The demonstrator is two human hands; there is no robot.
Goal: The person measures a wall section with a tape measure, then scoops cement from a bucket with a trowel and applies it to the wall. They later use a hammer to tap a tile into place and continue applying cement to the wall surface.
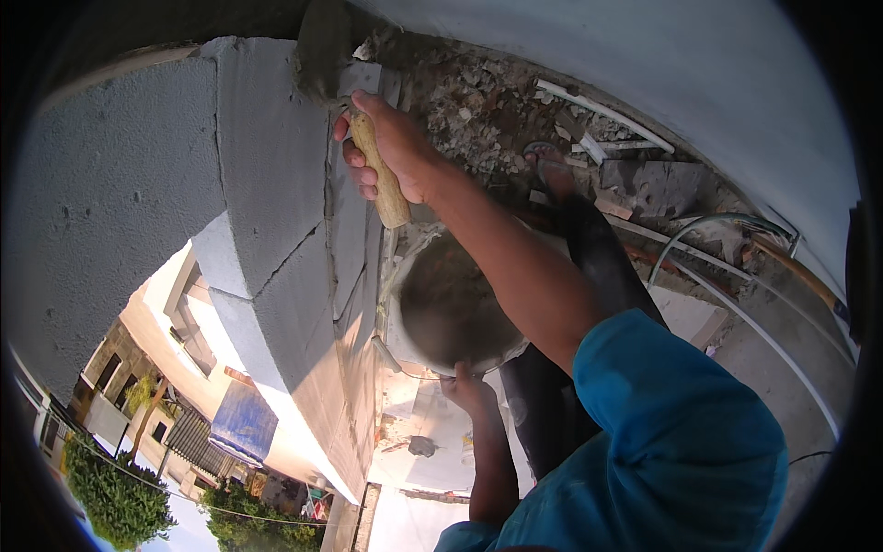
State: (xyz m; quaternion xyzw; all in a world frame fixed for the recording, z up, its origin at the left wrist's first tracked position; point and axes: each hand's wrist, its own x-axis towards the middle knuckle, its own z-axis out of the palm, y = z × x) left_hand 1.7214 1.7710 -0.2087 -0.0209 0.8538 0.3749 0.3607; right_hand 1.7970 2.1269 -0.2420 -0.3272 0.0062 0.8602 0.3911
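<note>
My right hand (391, 152) is closed around the wooden handle of a trowel (379, 175), thumb toward the blade. The grey, mortar-coloured blade is up against the far end of a wall of pale blocks (276, 166). Below my right forearm stands a round bucket (515, 354) holding dark grey wet mortar (451, 299). My left hand (469, 391) grips the near rim of the bucket, its fingers partly hidden.
Broken rubble (469, 120) lies on the ground at the far side, beside white pipes (607, 115). A green hose (708, 221) and a wooden tool handle (796, 267) are at right, near a pale wall (699, 74). Buildings and trees show beyond the blocks at lower left.
</note>
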